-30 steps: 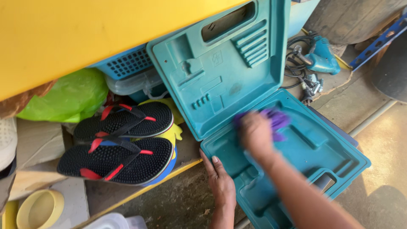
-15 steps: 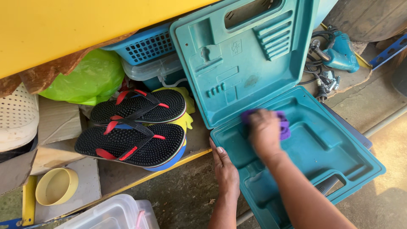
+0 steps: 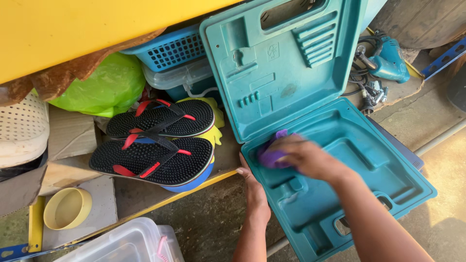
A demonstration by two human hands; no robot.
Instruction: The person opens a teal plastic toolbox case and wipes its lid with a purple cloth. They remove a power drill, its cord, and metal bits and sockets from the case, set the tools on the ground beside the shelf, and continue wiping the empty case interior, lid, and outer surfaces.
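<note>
Right hand (image 3: 305, 157) clamped on a purple cloth (image 3: 272, 156), pressed into the near-left corner of the open teal tool case (image 3: 369, 165) lying on the floor. Left hand (image 3: 253, 187) flat against the case's left outer edge, fingers together, gripping nothing. Black flip-flops (image 3: 155, 145) just beside, to the left.

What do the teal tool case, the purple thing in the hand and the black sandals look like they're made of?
Teal tool case: looks like moulded hard plastic, matte and scuffed, with formed recesses and ribs. Purple thing under the right hand: probably soft cloth or sponge, since it bunches; too blurred to be sure. Black sandals: likely rubber or foam soles, studded with small nubs, with red-and-black straps.
</note>
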